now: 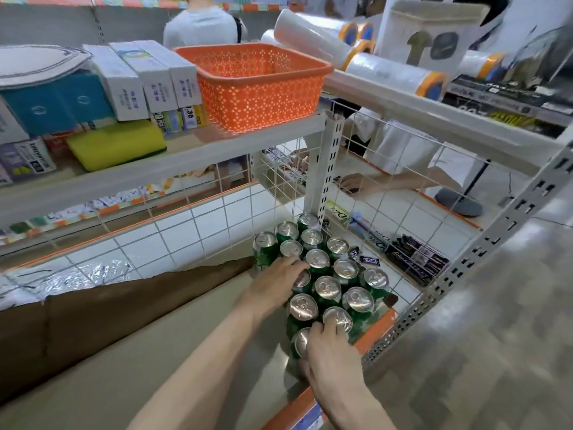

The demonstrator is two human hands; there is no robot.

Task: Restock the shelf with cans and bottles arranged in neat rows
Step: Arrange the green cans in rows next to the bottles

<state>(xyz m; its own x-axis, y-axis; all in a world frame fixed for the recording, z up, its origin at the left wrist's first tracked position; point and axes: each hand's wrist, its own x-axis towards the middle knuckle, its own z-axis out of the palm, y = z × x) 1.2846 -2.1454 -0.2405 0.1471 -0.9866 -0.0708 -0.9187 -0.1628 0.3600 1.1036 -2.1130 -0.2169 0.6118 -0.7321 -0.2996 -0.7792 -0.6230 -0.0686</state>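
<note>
Several green cans (327, 287) with silver tops stand upright in diagonal rows on the lower shelf (376, 328), in its right corner by the wire grid. My left hand (274, 285) reaches in from the left, fingers curled round a can (302, 280) in the left row. At the front edge my right hand (333, 358) grips the nearest can (301, 341), and its fingertips touch the can behind it (338, 318).
A brown cardboard box (124, 308) fills the shelf to the left of the cans. A wire grid wall (387, 193) closes the back and right side. An orange basket (257, 85) and boxes sit on the shelf above. Another person stands behind the grid.
</note>
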